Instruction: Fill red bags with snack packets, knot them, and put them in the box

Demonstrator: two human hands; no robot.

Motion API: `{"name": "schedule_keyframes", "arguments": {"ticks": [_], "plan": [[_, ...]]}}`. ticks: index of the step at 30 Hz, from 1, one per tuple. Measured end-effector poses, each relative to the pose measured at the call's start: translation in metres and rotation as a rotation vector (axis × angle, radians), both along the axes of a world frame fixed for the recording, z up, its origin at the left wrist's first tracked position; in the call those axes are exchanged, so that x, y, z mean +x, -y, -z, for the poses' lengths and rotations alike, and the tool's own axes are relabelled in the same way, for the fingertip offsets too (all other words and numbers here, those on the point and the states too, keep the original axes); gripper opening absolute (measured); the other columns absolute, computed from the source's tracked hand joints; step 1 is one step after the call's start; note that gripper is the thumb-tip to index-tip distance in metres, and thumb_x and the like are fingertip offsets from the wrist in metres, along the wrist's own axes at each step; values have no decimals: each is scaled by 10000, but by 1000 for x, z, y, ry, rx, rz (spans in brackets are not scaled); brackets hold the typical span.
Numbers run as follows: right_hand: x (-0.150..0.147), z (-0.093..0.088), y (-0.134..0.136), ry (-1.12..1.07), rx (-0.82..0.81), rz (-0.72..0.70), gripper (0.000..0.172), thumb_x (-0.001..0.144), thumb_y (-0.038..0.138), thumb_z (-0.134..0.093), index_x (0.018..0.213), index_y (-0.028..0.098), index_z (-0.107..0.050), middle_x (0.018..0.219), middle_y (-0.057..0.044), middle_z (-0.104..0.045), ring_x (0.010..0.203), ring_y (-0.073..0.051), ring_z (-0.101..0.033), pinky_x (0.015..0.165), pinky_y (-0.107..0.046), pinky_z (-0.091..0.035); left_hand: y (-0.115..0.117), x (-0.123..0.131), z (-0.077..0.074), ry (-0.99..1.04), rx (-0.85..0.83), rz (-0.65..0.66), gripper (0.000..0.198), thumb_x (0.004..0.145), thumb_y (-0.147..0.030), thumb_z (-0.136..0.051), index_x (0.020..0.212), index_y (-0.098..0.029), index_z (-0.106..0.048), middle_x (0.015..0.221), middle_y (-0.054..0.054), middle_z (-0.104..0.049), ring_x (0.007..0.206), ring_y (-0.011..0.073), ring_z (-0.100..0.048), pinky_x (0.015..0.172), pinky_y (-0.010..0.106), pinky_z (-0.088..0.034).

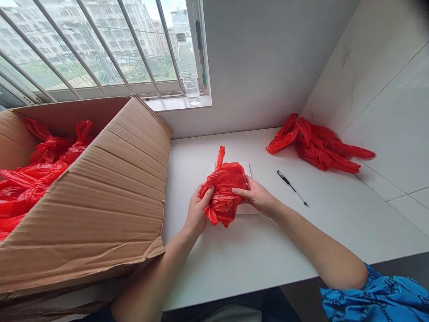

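Between my two hands is a red plastic bag (228, 188), bunched around contents that I cannot make out. My left hand (199, 205) grips its left side, the thumb lying across the front. On the right side my right hand (256, 195) is closed on the bag, thumb in front and fingers behind. One handle loop of the bag sticks up at the top. Partly hidden beneath it, a flat white pad or sheet (248, 209) lies on the white table (264, 255).
A large cardboard box (100, 197) holding red bags (40, 174) stands at the left. Several crumpled red bags (318, 145) lie at the back right, near a black pen (291, 187). A clear water bottle (188, 69) stands on the sill of the barred window.
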State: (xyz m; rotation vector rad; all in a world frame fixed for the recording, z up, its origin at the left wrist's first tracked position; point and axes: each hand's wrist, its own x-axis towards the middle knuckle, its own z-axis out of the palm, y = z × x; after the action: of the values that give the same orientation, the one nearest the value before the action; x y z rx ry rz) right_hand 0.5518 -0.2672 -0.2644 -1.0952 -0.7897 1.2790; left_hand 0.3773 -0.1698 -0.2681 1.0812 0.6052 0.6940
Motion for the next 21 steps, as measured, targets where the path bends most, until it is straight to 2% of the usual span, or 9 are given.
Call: {"name": "schedule_keyframes", "arguments": {"ticks": [4,6,9,11,13,16,21], "plan": [[3,-2,0,-24,12,38,547,853,413,-710,1327,242,-498,1276,-88,-650,1072,-237,-675,901,-398,-586,-2,-1,-1,-73,38,70,386,857,-479,-672,1111,-194,-613,1012,55,-688,860,173,-662,730,256,-526],[6,-4,1,-51,33,55,604,902,464,-632,1428,261,-416,1300,-77,-641,1103,-223,-665,945,-387,-563,-3,-1,-3,-122,87,89,393,838,-463,-703,1109,-194,-613,1027,58,-683,881,172,-660,737,249,-530],[7,-6,4,-72,2,24,864,900,488,-632,1565,288,-119,1368,-79,-600,1166,-222,-640,991,-416,-539,-3,-1,-3,-144,149,64,396,816,-429,-738,1112,-206,-597,1013,45,-688,855,162,-668,739,251,-546],[5,-6,5,-41,-51,-9,1039,846,441,-722,1574,290,3,1369,-91,-602,1174,-230,-639,1015,-437,-521,-3,-1,-3,-149,168,48,382,821,-425,-734,1101,-210,-586,982,33,-693,815,154,-673,718,249,-550],[3,-4,6,-1,-70,-25,1071,808,380,-777,1575,292,-34,1301,-93,-651,1137,-235,-660,1032,-450,-505,-2,-1,-3,-149,179,47,368,827,-416,-731,1091,-207,-583,945,23,-692,783,144,-669,700,240,-548],[3,-4,6,2,-50,0,989,814,330,-773,1567,285,-133,1206,-88,-704,1092,-241,-681,1028,-463,-501,-2,-1,-2,-116,181,50,359,834,-405,-726,1097,-208,-583,842,-4,-669,705,120,-646,641,213,-531],[6,-7,6,-30,-22,17,969,814,267,-764,1568,284,-156,1216,-86,-703,1098,-237,-678,1046,-473,-482,-3,-1,-1,-73,176,68,360,850,-394,-708,1144,-228,-583,768,-19,-647,604,105,-621,591,214,-528]]}}
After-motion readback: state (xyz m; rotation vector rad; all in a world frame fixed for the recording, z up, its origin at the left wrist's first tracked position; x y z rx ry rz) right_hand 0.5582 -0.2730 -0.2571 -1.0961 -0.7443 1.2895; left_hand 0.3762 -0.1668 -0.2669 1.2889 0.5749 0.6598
